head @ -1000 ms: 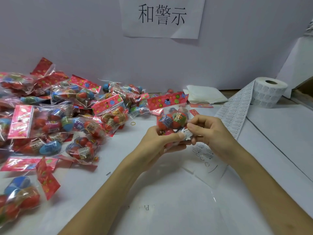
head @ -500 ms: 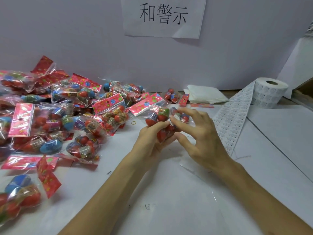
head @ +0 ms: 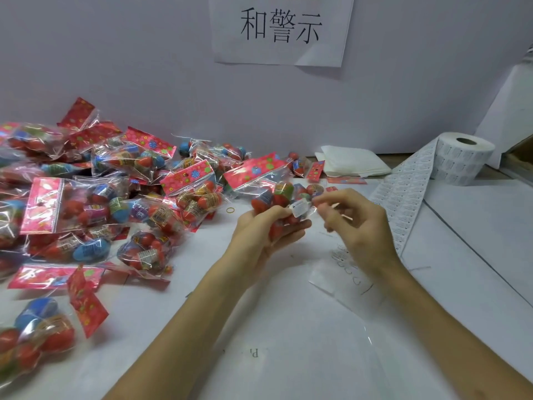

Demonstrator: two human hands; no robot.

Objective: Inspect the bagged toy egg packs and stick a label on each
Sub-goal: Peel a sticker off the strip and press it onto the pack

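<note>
At centre frame, above the white table (head: 476,255), the left hand (head: 259,229) grips one egg pack (head: 275,197) from below, fingers curled round the eggs; the pack is tilted, its red top edge towards the upper left; a small white label (head: 300,207) sits at the pack's right end. Just beside the label is the right hand (head: 360,226), fingers bent and blurred; whether the fingertips pinch the label or are clear of it cannot be told. Left half of frame: a loose pile of packs (head: 115,192) on the table. Upper right: a label roll (head: 461,157); its strip (head: 403,203) extends down the table behind the right hand. Upper centre: a paper sign (head: 282,27) on the wall; a yellow rubber band (head: 230,209) lies between the pile and the held pack.
</note>
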